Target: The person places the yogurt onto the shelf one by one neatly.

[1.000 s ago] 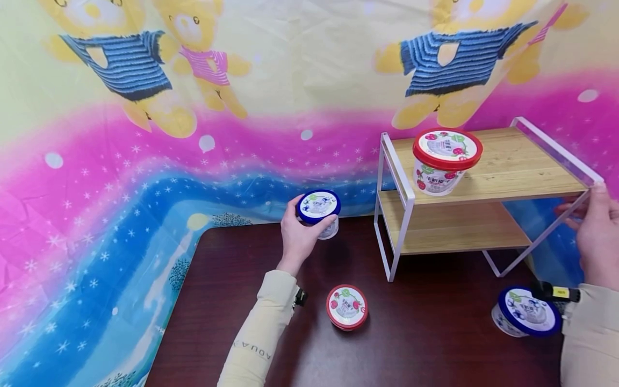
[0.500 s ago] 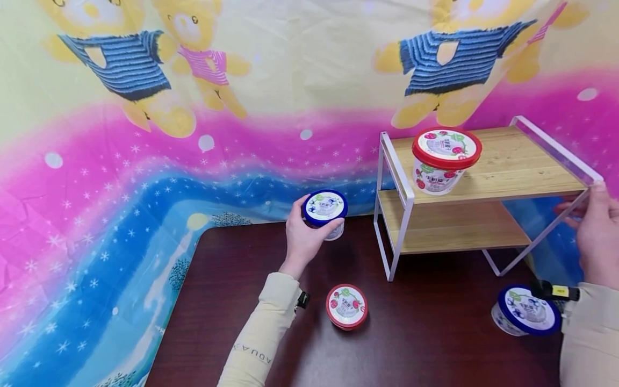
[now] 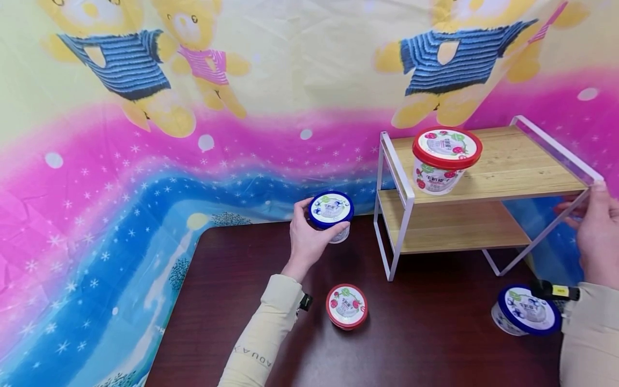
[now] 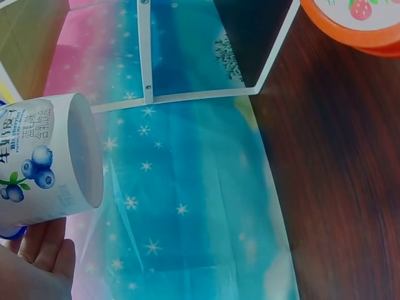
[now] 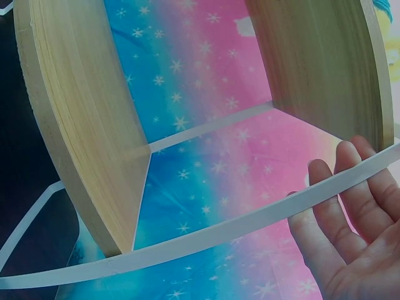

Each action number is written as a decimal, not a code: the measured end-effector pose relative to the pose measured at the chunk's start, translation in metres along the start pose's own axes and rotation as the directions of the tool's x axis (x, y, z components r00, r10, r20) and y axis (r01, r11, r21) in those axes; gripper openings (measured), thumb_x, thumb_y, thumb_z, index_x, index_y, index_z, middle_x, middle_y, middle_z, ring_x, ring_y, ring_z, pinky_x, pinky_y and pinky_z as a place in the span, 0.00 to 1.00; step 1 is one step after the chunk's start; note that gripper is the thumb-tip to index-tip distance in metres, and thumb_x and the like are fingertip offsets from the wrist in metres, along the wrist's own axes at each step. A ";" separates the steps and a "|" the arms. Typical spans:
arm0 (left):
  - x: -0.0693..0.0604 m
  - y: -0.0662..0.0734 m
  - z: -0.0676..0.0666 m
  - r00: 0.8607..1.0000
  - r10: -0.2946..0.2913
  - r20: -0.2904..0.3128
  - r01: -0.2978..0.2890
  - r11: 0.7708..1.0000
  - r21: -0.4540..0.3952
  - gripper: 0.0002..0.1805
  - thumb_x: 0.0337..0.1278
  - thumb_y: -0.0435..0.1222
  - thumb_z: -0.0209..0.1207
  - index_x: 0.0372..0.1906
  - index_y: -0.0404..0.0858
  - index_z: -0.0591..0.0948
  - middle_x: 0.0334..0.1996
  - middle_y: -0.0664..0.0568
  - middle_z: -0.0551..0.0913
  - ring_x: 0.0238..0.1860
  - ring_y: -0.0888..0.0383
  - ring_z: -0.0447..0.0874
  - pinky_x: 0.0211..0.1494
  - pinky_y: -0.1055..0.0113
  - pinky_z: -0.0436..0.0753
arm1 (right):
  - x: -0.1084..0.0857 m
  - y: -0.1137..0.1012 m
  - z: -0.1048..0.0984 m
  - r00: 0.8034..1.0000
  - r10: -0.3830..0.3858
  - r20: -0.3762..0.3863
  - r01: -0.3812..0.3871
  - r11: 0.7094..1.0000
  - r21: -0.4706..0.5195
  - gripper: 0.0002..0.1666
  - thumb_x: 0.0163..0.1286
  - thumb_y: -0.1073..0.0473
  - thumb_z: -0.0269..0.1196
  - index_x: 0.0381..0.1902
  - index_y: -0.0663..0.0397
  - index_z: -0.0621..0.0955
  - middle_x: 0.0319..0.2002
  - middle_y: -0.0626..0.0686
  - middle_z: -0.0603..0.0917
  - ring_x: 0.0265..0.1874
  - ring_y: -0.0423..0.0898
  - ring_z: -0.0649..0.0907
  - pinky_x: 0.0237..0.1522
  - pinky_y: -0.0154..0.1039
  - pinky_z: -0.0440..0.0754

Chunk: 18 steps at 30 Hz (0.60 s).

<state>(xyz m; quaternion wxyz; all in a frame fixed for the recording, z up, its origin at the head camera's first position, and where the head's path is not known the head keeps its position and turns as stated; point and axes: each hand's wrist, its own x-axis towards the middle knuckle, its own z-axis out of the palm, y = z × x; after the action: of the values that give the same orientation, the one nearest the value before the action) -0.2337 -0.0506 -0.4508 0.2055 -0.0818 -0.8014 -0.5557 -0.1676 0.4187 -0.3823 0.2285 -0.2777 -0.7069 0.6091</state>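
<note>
My left hand point(image 3: 307, 239) grips a blue-lidded white cup point(image 3: 331, 208) by its side, above the table's back part and left of the shelf. Blueberries are printed on that cup point(image 4: 44, 164) in the left wrist view, where part of my hand point(image 4: 40, 265) shows below it. At the far right, my right hand point(image 3: 599, 236) holds the white frame of the two-tier wooden shelf point(image 3: 522, 161), thumb at its upper front corner. Behind the white bar point(image 5: 250, 220) pass the fingers of my right hand point(image 5: 353, 231) in the right wrist view. A red-lidded cup point(image 3: 439, 177) stands on the top tier's left end.
A smaller-looking red-lidded cup point(image 3: 346, 306) stands on the dark table point(image 3: 425, 344) in front of my left hand. Another blue-lidded cup point(image 3: 528, 310) is at the right, below the shelf and partly behind my right wrist strap. A cartoon-bear cloth point(image 3: 300, 70) hangs behind.
My left hand has moved to the right with the blue-lidded cup, nearer the shelf. My right hand, the shelf and the other cups have stayed in place.
</note>
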 end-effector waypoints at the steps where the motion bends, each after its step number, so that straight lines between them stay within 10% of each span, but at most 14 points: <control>1: -0.001 0.000 0.000 1.000 0.007 0.005 -0.007 1.000 -0.006 0.52 0.40 0.59 0.78 0.69 0.45 0.65 0.57 0.56 0.76 0.60 0.58 0.73 0.57 0.54 0.81 | 0.000 0.000 0.000 1.000 0.001 0.000 -0.001 1.000 0.000 0.30 0.72 0.28 0.48 0.65 0.28 0.77 0.41 0.30 0.78 0.40 0.24 0.77 0.65 0.28 0.63; 18: -0.013 0.009 0.007 0.994 0.087 0.069 -0.085 0.996 -0.025 0.51 0.42 0.55 0.79 0.68 0.41 0.64 0.59 0.53 0.77 0.61 0.58 0.74 0.58 0.56 0.81 | 0.007 0.007 -0.004 1.000 -0.002 0.003 0.002 1.000 -0.001 0.36 0.68 0.26 0.48 0.68 0.30 0.77 0.42 0.31 0.80 0.41 0.25 0.78 0.63 0.26 0.65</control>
<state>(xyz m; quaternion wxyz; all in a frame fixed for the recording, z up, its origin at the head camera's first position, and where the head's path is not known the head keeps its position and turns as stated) -0.2203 -0.0398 -0.4510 0.2002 -0.1380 -0.7976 -0.5520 -0.1699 0.4271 -0.3889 0.2280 -0.2760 -0.7078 0.6090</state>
